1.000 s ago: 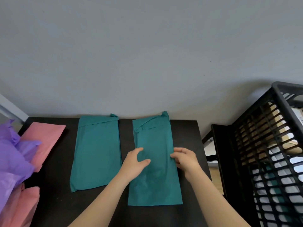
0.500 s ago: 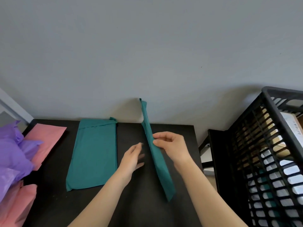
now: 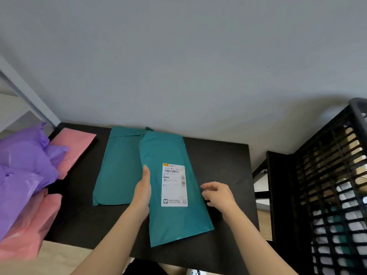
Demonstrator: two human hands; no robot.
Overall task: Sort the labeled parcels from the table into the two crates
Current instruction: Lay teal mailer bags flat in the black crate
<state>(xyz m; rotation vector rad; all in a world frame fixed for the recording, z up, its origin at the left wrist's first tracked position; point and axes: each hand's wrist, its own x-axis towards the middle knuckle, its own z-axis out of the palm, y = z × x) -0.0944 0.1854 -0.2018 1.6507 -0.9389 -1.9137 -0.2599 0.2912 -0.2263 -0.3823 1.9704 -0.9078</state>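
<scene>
Lower centre of the frame, the left hand (image 3: pixel 142 192) holds a teal parcel (image 3: pixel 172 221) by its left edge, thumb on top, fingers hidden underneath. The right hand (image 3: pixel 217 196) sits just beside the parcel's right edge, fingers loosely bent and holding nothing. The parcel lies on the black bench (image 3: pixel 224 161) with its white label (image 3: pixel 174 185) facing up, its far corner overlapping a second teal parcel (image 3: pixel 119 169) to the left. At the left edge are pink parcels (image 3: pixel 76 143) and purple bags (image 3: pixel 23 165). On the right stands a black crate (image 3: pixel 327 175) with parcels inside.
</scene>
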